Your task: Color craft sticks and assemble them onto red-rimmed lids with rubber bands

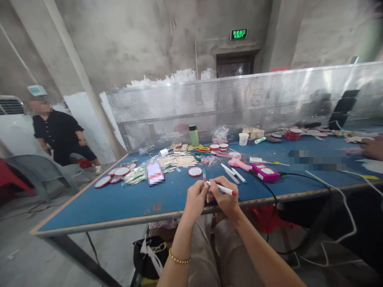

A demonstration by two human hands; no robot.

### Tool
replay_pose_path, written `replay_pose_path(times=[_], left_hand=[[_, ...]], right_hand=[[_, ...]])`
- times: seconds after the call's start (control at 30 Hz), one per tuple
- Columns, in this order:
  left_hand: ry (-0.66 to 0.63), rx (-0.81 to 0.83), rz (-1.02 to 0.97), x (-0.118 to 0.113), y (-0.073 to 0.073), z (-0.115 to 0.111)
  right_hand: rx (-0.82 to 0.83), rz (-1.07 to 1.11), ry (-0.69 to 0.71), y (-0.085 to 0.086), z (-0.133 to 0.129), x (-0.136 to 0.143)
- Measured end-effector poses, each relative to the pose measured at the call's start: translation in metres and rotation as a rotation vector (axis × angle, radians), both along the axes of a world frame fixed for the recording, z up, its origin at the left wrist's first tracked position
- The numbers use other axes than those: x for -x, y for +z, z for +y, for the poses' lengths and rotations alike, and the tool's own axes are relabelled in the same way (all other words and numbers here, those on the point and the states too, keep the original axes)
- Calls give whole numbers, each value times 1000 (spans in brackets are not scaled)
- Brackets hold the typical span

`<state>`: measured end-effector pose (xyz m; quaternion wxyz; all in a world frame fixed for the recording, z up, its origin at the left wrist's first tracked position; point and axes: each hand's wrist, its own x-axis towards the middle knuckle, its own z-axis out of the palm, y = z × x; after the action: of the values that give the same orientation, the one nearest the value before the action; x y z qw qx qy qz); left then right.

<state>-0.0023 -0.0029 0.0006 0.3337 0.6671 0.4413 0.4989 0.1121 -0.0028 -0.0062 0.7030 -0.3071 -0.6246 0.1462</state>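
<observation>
At the table's front edge, my left hand is closed around a thin flat stick that stands upright, its top coloured green and reddish. My right hand grips a white felt-tip pen with a red end; its tip points left and meets the stick near my left fingers. Just beyond my hands lies a round white disc with a red rim. Several white markers rest on the blue table to the right of it.
Wooden sticks are heaped behind a phone. A green bottle, a paper cup and a purple box with a black cable stand on the table. At the far right shows another person's hand; a person stands left.
</observation>
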Motion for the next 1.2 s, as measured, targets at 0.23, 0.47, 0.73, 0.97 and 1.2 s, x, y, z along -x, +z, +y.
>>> replay_pose_path(times=[0.23,0.47,0.73,0.97,1.2], left_hand=[[-20,0,-31,-1,0,0],[-4,-12,-16,0,-2,2],[-15,-21,-7,0,-3,2],[-12,-20,-19,1,-3,2],[-10,-20,-26,0,-2,1]], right_hand=[[-45,-77,-70,-2,3,-2],[8,-38,0,-6,4,-1],[-22,-61,-34,-2,1,-2],[-35,-111,-82,-3,4,-2],[-49,-96,-95,1,0,-3]])
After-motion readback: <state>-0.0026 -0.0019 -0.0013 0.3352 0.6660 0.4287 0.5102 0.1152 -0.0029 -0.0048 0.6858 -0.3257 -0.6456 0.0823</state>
